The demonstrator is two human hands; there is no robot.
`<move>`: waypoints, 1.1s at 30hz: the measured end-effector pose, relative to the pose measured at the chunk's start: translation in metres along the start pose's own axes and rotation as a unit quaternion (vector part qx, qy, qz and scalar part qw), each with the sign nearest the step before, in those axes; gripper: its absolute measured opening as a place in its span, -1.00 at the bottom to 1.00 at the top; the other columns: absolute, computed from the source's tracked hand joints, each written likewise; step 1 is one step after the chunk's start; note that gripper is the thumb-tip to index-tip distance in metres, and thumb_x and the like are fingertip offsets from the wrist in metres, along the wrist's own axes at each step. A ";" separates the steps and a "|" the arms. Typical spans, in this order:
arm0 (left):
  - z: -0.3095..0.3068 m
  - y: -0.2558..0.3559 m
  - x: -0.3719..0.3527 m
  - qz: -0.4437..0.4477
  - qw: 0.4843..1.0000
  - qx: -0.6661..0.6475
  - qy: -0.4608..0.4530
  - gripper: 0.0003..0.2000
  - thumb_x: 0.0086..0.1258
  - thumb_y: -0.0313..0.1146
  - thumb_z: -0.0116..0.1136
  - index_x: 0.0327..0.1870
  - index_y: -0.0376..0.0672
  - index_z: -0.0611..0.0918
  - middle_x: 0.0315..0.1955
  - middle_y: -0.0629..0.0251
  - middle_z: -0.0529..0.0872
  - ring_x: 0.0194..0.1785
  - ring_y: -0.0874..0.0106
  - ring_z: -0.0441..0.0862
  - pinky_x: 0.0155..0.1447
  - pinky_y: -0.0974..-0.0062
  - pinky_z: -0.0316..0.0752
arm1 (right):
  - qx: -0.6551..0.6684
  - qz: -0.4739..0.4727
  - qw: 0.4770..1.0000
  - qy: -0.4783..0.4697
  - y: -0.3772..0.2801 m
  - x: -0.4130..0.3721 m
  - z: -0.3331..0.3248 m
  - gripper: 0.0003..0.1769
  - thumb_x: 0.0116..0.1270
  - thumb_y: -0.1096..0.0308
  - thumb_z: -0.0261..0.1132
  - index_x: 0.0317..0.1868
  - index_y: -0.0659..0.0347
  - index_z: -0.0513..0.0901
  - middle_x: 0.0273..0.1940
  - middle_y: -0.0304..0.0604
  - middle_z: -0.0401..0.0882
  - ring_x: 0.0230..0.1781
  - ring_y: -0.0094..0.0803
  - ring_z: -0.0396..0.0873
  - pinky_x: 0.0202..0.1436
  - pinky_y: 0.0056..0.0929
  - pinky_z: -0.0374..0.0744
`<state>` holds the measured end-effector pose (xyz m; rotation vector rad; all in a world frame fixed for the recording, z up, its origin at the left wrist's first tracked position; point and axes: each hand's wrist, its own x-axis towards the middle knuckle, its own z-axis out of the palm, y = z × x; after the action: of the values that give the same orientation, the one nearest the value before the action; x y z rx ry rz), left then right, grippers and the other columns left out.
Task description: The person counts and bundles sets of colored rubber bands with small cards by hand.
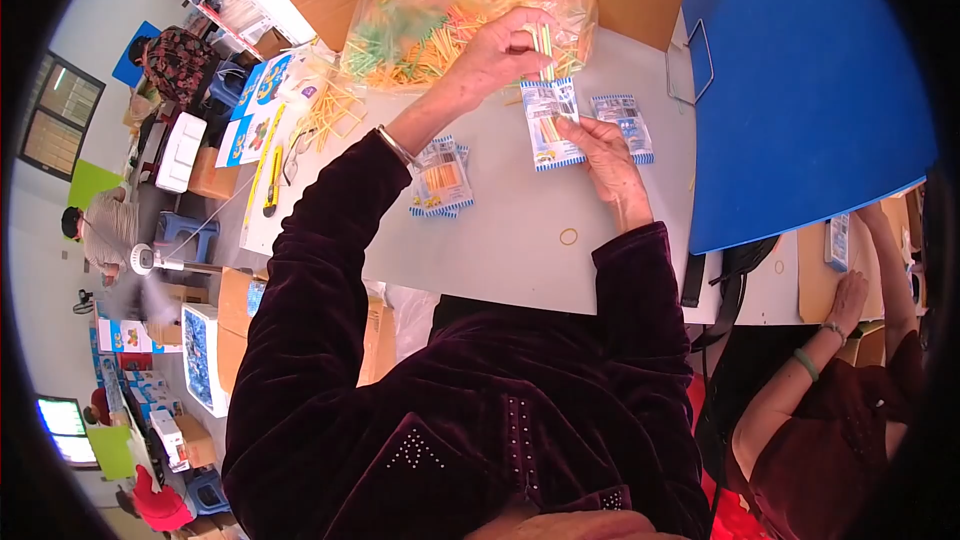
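Between the thumb and fingers of my left hand (497, 55) are a few pale green and yellow sticks (543, 48), their lower ends at the top edge of a small printed packet (545, 140). That blue-and-white packet is pinched in my right hand (607, 158), and coloured sticks show through its front. Another packet (628, 125) lies just right of it, partly behind my right hand. Stacked packets (440, 178) with orange sticks lie on the table below my left wrist. Behind my left hand is a large clear bag (440, 0) of coloured sticks.
Loose sticks (330, 115), a yellow cutter (273, 180) and glasses (292, 158) lie at the left. A rubber band (569, 236) sits near the front edge. A blue board (810, 90) stands at the right, with a co-worker's arms (800, 370) beyond it.
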<state>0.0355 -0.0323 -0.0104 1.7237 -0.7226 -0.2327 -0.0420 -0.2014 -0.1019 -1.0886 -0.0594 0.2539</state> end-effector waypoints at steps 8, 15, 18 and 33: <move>0.014 -0.005 -0.009 -0.035 0.998 -0.037 0.031 -0.73 0.29 -0.50 0.07 0.01 -0.15 0.44 -0.31 0.31 0.65 -0.21 0.61 0.55 -0.09 0.62 0.43 | 0.013 -0.008 1.000 -0.013 0.001 -0.001 0.000 -0.71 0.24 0.29 0.26 -0.14 0.36 0.60 -0.31 -0.26 0.61 -0.38 -0.66 0.51 -0.30 -0.68 0.49; 0.015 -0.011 -0.015 -0.007 1.000 0.008 0.026 -0.81 0.39 -0.37 -0.04 -0.09 -0.26 0.51 -0.28 0.33 0.64 -0.18 0.61 0.54 -0.05 0.61 0.43 | 0.000 -0.010 1.000 -0.011 -0.001 -0.003 0.003 -0.69 0.24 0.28 0.26 -0.13 0.36 0.59 -0.31 -0.25 0.61 -0.38 -0.65 0.52 -0.32 -0.65 0.51; 0.017 -0.007 -0.018 -0.018 0.999 -0.032 0.015 -0.78 0.40 -0.34 -0.06 -0.10 -0.27 0.55 -0.23 0.34 0.63 -0.15 0.61 0.54 0.01 0.62 0.42 | 0.004 -0.009 1.000 -0.011 -0.002 -0.004 0.005 -0.68 0.24 0.27 0.26 -0.12 0.35 0.59 -0.31 -0.26 0.61 -0.39 -0.64 0.52 -0.32 -0.66 0.51; -0.007 -0.003 0.008 0.018 0.972 0.207 0.110 -0.68 0.36 -0.29 0.02 0.08 -0.23 0.48 -0.12 0.37 0.59 -0.04 0.57 0.48 0.04 0.58 0.39 | 0.063 -0.020 0.998 -0.005 -0.003 -0.001 -0.001 -0.72 0.26 0.27 0.24 -0.11 0.28 0.57 -0.23 -0.26 0.60 -0.27 -0.58 0.56 -0.13 -0.58 0.53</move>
<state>0.0465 -0.0311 -0.0098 2.0880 -0.6670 0.1459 -0.0424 -0.2036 -0.1000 -0.9601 -0.0735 0.2236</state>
